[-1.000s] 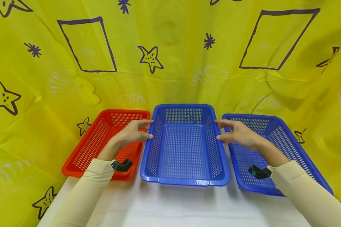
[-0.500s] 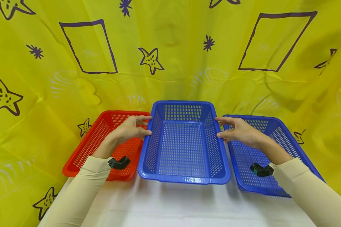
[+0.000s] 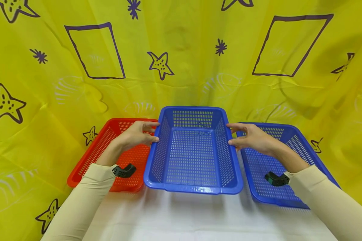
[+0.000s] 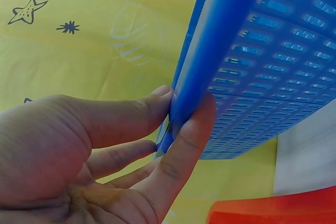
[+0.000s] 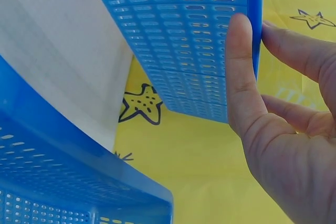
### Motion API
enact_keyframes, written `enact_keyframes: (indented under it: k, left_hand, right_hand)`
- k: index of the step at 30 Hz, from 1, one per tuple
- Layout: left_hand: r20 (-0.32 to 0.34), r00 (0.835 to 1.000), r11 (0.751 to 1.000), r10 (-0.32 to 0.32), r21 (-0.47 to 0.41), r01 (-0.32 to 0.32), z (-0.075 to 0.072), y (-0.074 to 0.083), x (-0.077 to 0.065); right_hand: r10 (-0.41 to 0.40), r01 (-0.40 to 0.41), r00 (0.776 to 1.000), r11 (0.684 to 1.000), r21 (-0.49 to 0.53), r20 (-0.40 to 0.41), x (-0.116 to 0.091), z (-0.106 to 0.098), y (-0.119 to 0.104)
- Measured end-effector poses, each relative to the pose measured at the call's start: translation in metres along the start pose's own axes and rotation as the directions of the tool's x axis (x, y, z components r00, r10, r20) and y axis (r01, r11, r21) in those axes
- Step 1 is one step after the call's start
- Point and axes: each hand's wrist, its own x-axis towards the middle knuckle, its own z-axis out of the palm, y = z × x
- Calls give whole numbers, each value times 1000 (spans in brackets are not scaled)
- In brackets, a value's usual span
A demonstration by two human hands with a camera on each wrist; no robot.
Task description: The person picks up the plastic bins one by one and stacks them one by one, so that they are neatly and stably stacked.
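Note:
A blue plastic basket with slotted walls hangs above the white table, held level between both hands. My left hand pinches its left rim, thumb on the upper side and a finger under the lip in the left wrist view, where the basket's outer wall slopes away. On the opposite side my right hand grips the right rim. In the right wrist view a finger of that hand lies along the outer wall below the lip. Nothing lies inside the basket.
To the left stands a red basket, partly behind the left forearm. A second blue basket stands at the right under the right forearm. White cloth covers the table; a yellow patterned curtain hangs behind.
The held blue basket has risen a little and shifted slightly left, with both hands moving along on its rims. The red and the other blue basket stay in place.

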Motion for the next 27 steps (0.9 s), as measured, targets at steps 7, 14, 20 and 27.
enact_keyframes:
  k: [7,14,20,27]
  left_hand:
    - [-4,1000,1000,-12,7,12,-8,2,-3]
    - [-14,999,999,-35,14,35,-19,4,-11]
    - [-13,999,999,-33,27,33,-30,6,-18]
    - [-9,999,999,-33,43,33,-44,9,-30]
  right_hand:
    - [-2,2,1000,1000,4,-2,5,3,-5]
    - [-12,12,1000,1000,27,4,13,9,-11]
    - [-8,8,1000,999,39,-3,20,16,-19]
    - [-32,32,999,999,17,-2,28,25,-29]
